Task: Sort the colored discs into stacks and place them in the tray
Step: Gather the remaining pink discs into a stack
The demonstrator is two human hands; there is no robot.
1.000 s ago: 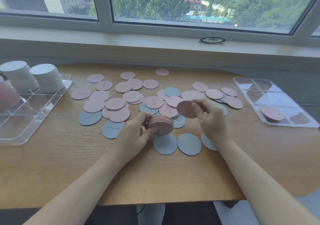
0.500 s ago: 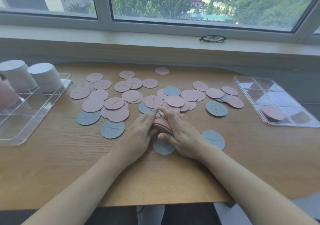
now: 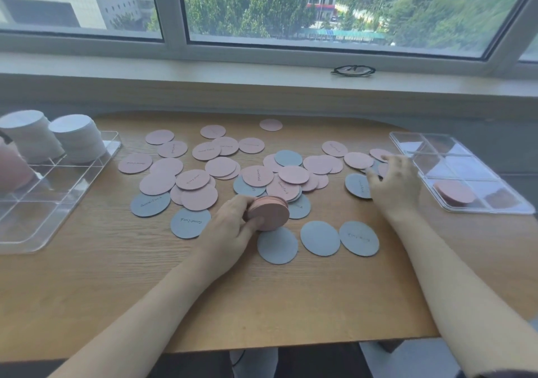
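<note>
Wooden table (image 3: pixel 87 290), strewn with loose pink and grey discs. Clear tray (image 3: pixel 465 174) at right, one pink pile inside. Left hand (image 3: pixel 233 229) grips a pink disc stack (image 3: pixel 270 213) at centre. Right hand (image 3: pixel 397 185), fingers spread, rests on discs near the tray.

Pink discs (image 3: pixel 220 167), grey-blue discs (image 3: pixel 320 238), tan wood table (image 3: pixel 116 290).

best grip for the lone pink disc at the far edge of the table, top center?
The lone pink disc lies flat on the table, apart from the other discs, so no edge is raised. Probably come from above: press a fingertip on its face, slide it toward the near side, then pinch opposite rim edges once one lifts. Nothing crowds it, so any side works.
</note>
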